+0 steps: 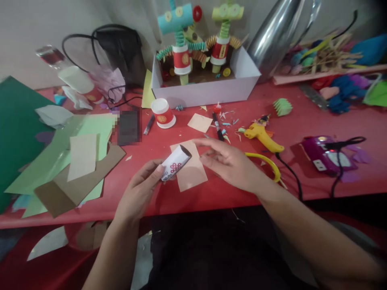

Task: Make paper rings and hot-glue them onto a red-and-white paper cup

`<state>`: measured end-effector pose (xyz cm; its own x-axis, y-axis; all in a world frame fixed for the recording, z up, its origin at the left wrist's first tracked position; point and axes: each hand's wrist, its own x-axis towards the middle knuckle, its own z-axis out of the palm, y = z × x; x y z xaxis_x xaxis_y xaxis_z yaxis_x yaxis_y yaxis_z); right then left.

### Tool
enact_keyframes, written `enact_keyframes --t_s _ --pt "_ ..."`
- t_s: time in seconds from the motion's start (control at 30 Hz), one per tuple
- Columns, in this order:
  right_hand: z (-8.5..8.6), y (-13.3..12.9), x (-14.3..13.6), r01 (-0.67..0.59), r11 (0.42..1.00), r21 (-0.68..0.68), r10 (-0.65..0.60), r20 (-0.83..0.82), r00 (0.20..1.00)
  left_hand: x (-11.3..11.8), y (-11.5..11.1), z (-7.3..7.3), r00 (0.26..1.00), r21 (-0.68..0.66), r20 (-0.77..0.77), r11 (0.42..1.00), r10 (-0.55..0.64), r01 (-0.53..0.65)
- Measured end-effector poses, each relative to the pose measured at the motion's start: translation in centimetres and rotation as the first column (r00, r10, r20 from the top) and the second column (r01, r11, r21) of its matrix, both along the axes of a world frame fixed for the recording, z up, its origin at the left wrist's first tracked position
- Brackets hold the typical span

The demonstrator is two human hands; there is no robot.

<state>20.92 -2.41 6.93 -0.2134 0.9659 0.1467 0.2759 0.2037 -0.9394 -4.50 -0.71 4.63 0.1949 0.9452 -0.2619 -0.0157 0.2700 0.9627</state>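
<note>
Tall silver metal jug [275,38]; boxy black bag [122,52] against grey wall [72,20]; purple plastic socket box [319,155], black cord [347,141] across top.

One head-worn camera is looking forward and steeply down from above the near edge of the surface [145,151]. It is sitting close, with the wearer's forearms [115,245] entering from below and the left fingers [157,172] and right fingers [213,144] falling around mid-view. The near edge is crossing the lower half, slanting slightly upward to the right; the far edge is meeting the wall [133,12] higher up. Both side ends are running out of view.
</note>
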Motion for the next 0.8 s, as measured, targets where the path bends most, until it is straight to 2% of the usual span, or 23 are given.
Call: enact_keyframes --t_s 0.1,0.23,0.4,0.6,0.8 --pt "-0.4 0.3 -0.7 -0.067 0.998 0.012 0.067 -0.017 0.998 0.5 -0.4 0.1 0.995 0.061 -0.08 0.996 -0.06 0.065" --pt "-0.7 -0.1 -0.4 -0.042 0.999 0.008 0.041 0.074 0.996 0.9 -0.7 -0.2 0.947 0.185 -0.296 0.966 -0.12 0.181" --pt "-1.5 -1.5 0.8 -0.068 0.997 0.043 0.057 0.215 0.975 1.4 -1.4 -0.7 0.84 0.316 -0.54 0.912 -0.055 0.263" --pt "-2.8 -2.7 1.0 -0.04 0.999 0.017 0.035 0.219 0.975 2.1 -1.7 -1.1 0.79 0.386 -0.613 0.86 -0.03 0.333" --pt "-3.3 -2.8 0.7 -0.032 0.999 0.041 0.018 0.305 0.952 1.8 -1.8 -1.9 0.731 0.449 -0.682 0.801 0.02 0.397"
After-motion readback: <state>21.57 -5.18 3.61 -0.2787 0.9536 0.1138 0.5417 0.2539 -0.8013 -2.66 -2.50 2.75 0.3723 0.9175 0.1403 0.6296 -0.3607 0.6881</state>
